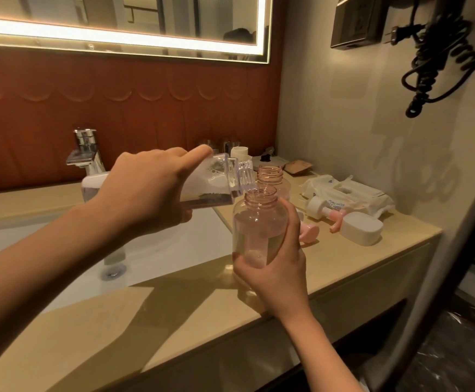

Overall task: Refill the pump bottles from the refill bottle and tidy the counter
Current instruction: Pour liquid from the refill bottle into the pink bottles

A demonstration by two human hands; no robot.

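Above the beige worktop (343, 267), the left hand (148, 190) grips a clear square refill bottle (202, 185), tipped right. Its neck meets the mouth of a pink-tinted clear plastic bottle (258, 222) gripped upright by the right hand (275, 267).

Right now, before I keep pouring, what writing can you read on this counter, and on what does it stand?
"PURE WATER WET WIPES": white soft pack of wipes, small but legible.
Blue mark on that pack: too small to read.
Dark print on the clear square refill bottle in the left hand: blurred, unreadable.
Pink clear plastic bottle in the right hand: no text visible.
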